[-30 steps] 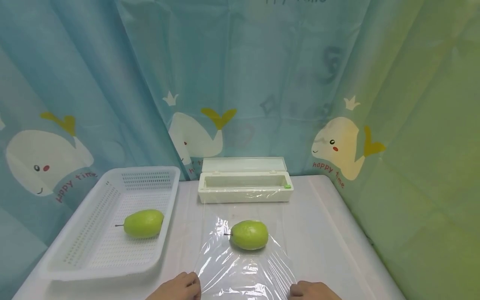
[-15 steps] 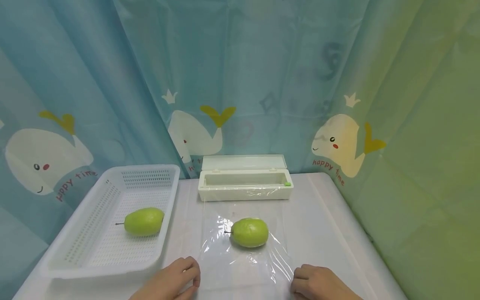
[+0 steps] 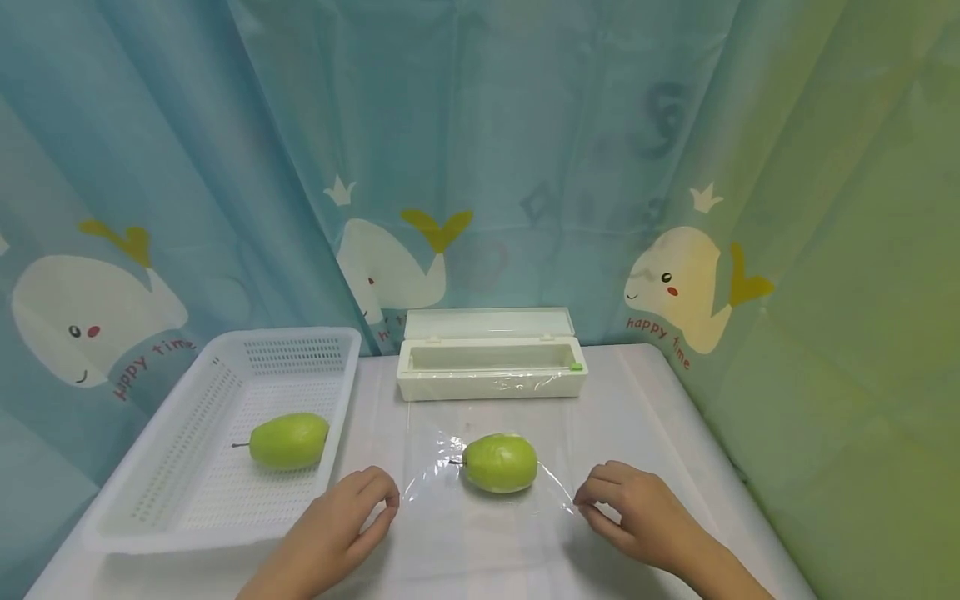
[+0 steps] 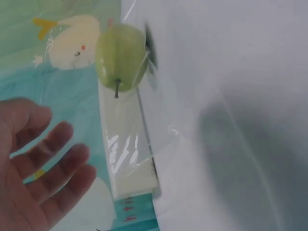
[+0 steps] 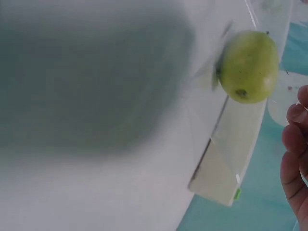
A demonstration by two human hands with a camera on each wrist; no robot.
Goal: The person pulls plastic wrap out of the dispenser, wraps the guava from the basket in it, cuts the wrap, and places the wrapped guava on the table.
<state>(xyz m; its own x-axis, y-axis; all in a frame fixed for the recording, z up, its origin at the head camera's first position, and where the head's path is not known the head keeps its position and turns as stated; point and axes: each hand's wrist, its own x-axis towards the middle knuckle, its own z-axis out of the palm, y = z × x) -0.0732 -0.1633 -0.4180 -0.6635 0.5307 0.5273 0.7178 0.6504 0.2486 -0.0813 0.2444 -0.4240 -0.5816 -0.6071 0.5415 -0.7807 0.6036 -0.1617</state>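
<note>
Green oval pear [image 3: 500, 463] lies crosswise, stem toward left hand [image 3: 351, 515]; right hand [image 3: 633, 508] off its blunt end, nearer. I read both as pinching clear plastic film [image 3: 452, 442].

room right of box [image 3: 491, 386], film [image 3: 480, 521] (see-through) barring the middle, basket [image 3: 327, 467] blocking left

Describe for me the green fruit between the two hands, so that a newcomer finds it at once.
On the white table, find the long white box with its lid open. Clear film runs from it, and the green fruit lies on the film, between left hand and right hand. The other fruit sits in the white basket; only this one is outside.
</note>
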